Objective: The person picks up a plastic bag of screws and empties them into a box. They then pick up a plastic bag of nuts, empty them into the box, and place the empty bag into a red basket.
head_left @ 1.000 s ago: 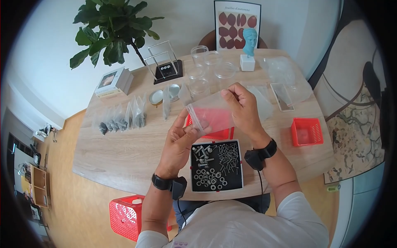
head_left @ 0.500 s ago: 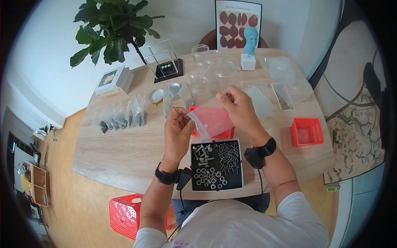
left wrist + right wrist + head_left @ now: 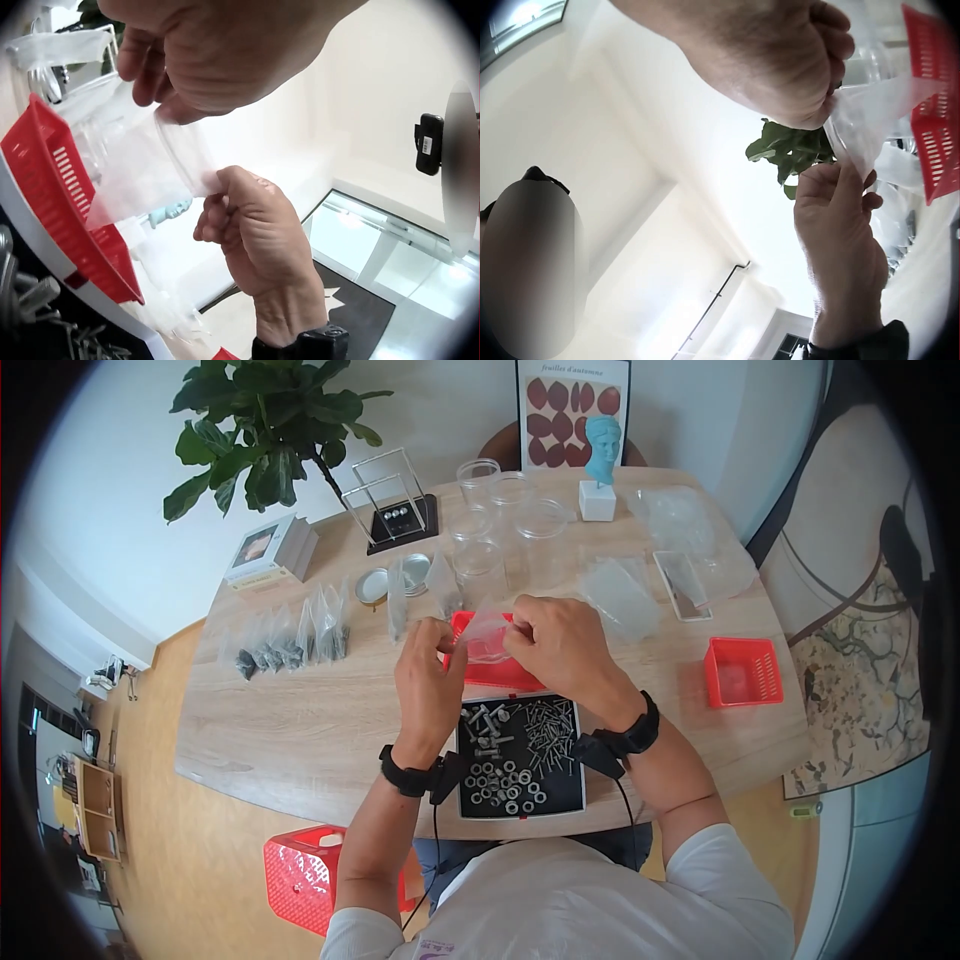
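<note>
A clear plastic zip bag (image 3: 487,635) is stretched between both hands above a red basket (image 3: 502,676). My left hand (image 3: 428,685) pinches one end of its mouth between thumb and fingers. At the other end, my right hand (image 3: 570,650) pinches it with curled fingers. The bag (image 3: 131,169) hangs down flat with nothing visible inside. Nearer the body lies a black-lined tray (image 3: 562,792) holding large bolts (image 3: 487,728), thin screws (image 3: 550,735) and nuts (image 3: 505,785) in separate groups.
Several filled bags (image 3: 327,625) stand in a row at left. Clear plastic cups (image 3: 480,565) stand behind the basket. Flat bags (image 3: 620,600), a phone-like slab (image 3: 683,586) and another red basket (image 3: 743,672) lie to the right. A ball-pendulum frame (image 3: 400,525) stands at back left.
Both hands have come lower and closer to the basket, the right one moving down most. The bag has turned from lying broad and tilted to hanging between the fingers.
</note>
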Tool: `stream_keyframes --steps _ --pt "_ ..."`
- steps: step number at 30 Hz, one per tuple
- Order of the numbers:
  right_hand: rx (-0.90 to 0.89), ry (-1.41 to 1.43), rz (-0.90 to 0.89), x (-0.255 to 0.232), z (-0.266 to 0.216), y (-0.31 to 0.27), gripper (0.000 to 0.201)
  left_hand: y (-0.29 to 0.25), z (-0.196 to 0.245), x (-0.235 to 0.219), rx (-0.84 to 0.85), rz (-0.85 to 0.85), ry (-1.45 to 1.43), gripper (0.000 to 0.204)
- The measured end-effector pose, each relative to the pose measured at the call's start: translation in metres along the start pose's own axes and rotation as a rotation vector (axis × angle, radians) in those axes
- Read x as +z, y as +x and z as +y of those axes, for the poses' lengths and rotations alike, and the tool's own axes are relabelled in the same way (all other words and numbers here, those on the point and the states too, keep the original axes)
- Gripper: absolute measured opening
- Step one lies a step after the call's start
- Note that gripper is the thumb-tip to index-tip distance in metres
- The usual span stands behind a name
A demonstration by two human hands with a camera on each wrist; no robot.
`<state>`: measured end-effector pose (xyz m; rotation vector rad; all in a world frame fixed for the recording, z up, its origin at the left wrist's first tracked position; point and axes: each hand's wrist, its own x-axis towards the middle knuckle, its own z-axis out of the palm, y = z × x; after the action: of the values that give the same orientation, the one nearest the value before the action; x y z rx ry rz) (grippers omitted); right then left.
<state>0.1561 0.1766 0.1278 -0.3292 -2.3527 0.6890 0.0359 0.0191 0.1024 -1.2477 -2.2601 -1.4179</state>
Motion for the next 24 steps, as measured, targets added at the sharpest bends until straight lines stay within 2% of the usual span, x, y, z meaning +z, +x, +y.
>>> stream_keyframes --steps 2,4,5,7,8,10,11,13,17,19,20,22,24 --pt "-0.020 -0.004 0.024 0.005 0.003 -0.001 0.016 -0.002 0.003 0.002 0.060 0.006 0.055 0.014" --pt "-0.012 -0.011 -0.018 0.002 0.000 -0.001 0.016 -0.003 0.010 0.001 0.310 -0.006 0.089 0.017" --pt "-0.005 -0.018 -0.061 0.002 -0.002 -0.001 0.016 -0.003 0.010 0.000 0.308 -0.007 0.088 0.017" --pt "-0.023 -0.021 -0.073 0.001 0.000 -0.002 0.016 -0.001 0.010 -0.002 0.443 -0.087 0.226 0.028" --pt "-0.040 -0.024 -0.080 0.000 0.001 -0.002 0.017 -0.001 0.007 -0.001 0.438 -0.085 0.227 0.028" --pt "-0.051 -0.028 -0.070 0.001 0.001 -0.002 0.016 0.000 0.002 0.002 0.246 -0.217 0.192 0.034" --pt "-0.062 -0.034 -0.054 0.000 0.002 -0.002 0.016 0.000 0.004 0.002 0.245 -0.214 0.193 0.034" --pt "-0.070 -0.053 -0.060 -0.001 0.001 -0.001 0.014 -0.002 0.011 0.001 0.157 -0.312 0.257 0.032" --pt "-0.119 -0.131 -0.065 0.008 0.008 -0.002 0.012 -0.005 0.001 0.008 0.175 -0.339 0.329 0.027" --pt "-0.135 -0.086 -0.064 0.013 0.010 -0.003 0.013 -0.008 -0.003 0.010 0.323 -0.312 0.404 0.011" --pt "-0.151 -0.041 -0.062 0.014 0.010 -0.003 0.014 -0.009 -0.004 0.010 0.320 -0.313 0.405 0.011" --pt "-0.164 -0.029 -0.083 0.014 0.010 -0.003 0.015 -0.010 -0.003 0.012 0.210 -0.387 0.482 0.010" --pt "-0.177 -0.019 -0.101 0.014 0.011 -0.003 0.015 -0.010 -0.003 0.011 0.215 -0.430 0.491 0.011"
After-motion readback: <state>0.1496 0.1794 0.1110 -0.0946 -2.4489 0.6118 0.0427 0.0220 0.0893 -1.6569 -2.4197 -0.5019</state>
